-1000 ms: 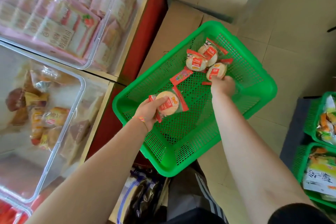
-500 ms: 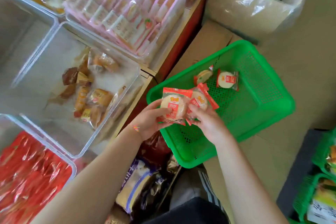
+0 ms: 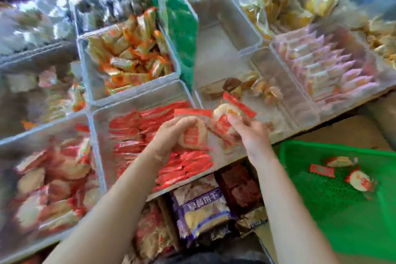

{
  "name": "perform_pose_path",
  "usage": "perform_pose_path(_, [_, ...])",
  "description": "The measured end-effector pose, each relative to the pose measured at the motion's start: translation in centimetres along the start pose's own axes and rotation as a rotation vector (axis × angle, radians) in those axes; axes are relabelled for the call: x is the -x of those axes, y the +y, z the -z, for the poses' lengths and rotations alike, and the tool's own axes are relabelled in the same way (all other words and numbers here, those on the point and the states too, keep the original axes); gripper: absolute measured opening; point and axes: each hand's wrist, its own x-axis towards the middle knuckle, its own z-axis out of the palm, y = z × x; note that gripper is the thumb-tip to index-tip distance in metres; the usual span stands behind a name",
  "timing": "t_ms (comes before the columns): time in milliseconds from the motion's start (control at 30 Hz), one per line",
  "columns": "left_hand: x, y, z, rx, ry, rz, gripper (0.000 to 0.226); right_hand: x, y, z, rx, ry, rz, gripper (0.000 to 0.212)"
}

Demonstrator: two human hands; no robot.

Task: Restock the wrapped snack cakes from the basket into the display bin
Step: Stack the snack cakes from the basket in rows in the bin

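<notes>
Display table [image 3: 334,122] crowded with clear plastic bins [image 3: 137,92] set edge to edge, each holding wrapped snacks, red packets [image 3: 150,126], pink packets [image 3: 325,64], one bin [image 3: 227,28] bare inside

Both bare forearms reach up and forward, converging; the left hand [image 3: 171,133] has its fingers curled round a wrapped snack cake [image 3: 194,133]; the right hand [image 3: 249,133], just beside it, pinches another cake [image 3: 225,118] with thumb and fingertips.
</notes>
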Motion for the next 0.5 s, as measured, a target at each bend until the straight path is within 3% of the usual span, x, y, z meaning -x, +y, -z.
perform_pose_path(100, [-1.4,1.9,5.7,-0.086,0.262,-0.081,0.017,-2.4,-0.5,-5.6,0.188,0.01,0.056,0.017])
perform_pose_path(200, [-2.9,3.0,9.7,-0.267,0.45,-0.207,0.022,-5.3,-1.1,-10.3,0.462,-0.056,0.179,0.03])
perform_pose_path(367, [-5.2,3.7,11.8,-0.576,0.544,-0.449,0.021,-10.2,-2.1,-14.3,0.816,-0.099,0.454,0.017])
perform_pose_path(500, [-7.1,2.6,12.8,-0.88,0.479,-0.551,0.021,-12.7,-1.6,-15.7,1.283,-0.162,0.582,0.019])
